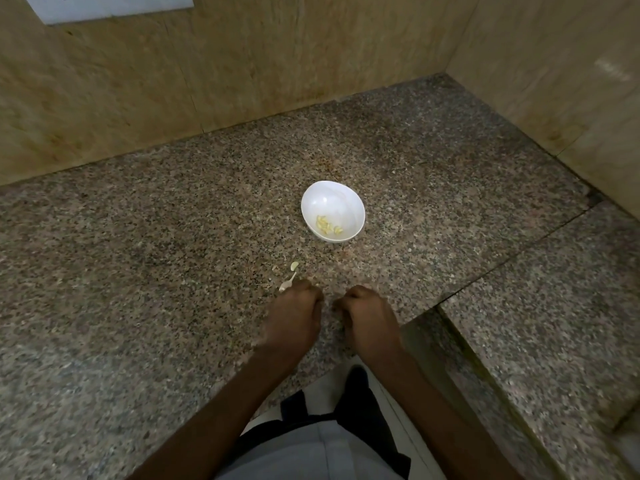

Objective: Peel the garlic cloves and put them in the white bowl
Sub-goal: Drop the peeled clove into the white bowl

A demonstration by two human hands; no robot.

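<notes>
A white bowl (333, 202) stands on the speckled granite counter (138, 258) and holds several peeled yellowish garlic cloves (327, 225). One pale clove (294, 266) lies loose on the counter in front of the bowl, with a strip of garlic skin (286, 284) just below it. My left hand (292, 315) rests near the counter's front edge with fingers curled; the skin strip touches its knuckles. My right hand (370, 317) lies beside it, also curled. Whatever either fist holds is hidden from me.
Tan stone walls (207, 81) close the counter at the back and right. A second granite slab (554, 306) adjoins on the right, past a seam. Small skin flecks (274, 268) dot the counter. My legs and the floor show below the edge.
</notes>
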